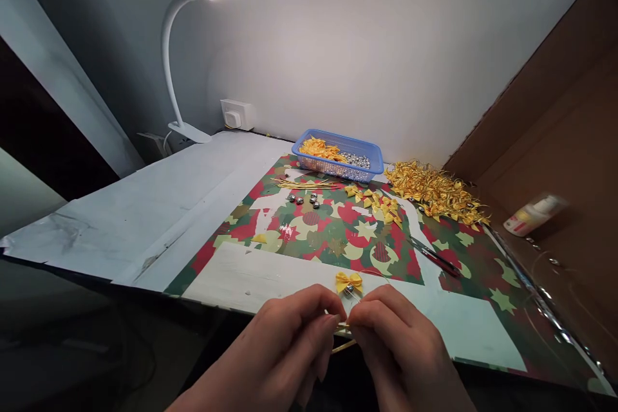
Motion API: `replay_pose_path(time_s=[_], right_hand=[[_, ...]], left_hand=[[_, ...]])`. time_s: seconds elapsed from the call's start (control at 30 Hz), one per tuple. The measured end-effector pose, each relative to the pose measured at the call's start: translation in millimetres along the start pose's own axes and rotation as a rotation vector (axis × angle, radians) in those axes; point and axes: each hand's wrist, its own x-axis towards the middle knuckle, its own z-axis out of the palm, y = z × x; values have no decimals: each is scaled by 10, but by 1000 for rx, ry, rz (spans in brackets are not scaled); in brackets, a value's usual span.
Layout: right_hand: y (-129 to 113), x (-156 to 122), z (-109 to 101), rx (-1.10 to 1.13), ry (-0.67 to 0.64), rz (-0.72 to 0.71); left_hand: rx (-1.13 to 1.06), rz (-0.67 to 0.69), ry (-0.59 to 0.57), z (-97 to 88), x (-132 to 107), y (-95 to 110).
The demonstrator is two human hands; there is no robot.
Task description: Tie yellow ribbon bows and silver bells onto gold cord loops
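Just beyond my fingertips is a yellow ribbon bow [348, 281] with a small silver bell [349, 288] at its middle. Thin strands run from the bell down to my fingers. My left hand [304, 328] is closed in a pinch at the table's front edge. Close beside it, my right hand [398, 328] pinches too, thumb against forefinger. Lengths of gold cord [344, 347] show between and below the hands. The fingers hide the exact spot where the strands are gripped.
A blue basket [374, 164] holds yellow bows and silver bells. Before it lie gold cords [306, 185], loose bells [300, 201] and several bows [381, 204]. A heap of corded bows [434, 193], dark scissors [434, 256] and a white bottle [528, 215] are rightward. A lamp [168, 58] overhangs.
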Motion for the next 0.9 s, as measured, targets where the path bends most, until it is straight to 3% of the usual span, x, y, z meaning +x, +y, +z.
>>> replay_pose_path(time_s=[0.33, 0.43, 0.53, 0.7, 0.9], right_hand=[[-61, 92, -137, 86, -202, 149], [-64, 118, -161, 86, -246, 154], [-67, 117, -169, 119, -226, 185], [-63, 101, -177, 185, -180, 207], [-48, 124, -177, 129, -165, 152]], left_hand=[[-58, -5, -158, -109, 56, 38], [-27, 43, -119, -101, 61, 38], [-15, 17, -54, -105, 68, -14], [-100, 18, -72, -151, 104, -130], [-90, 47, -41, -149, 116, -113]])
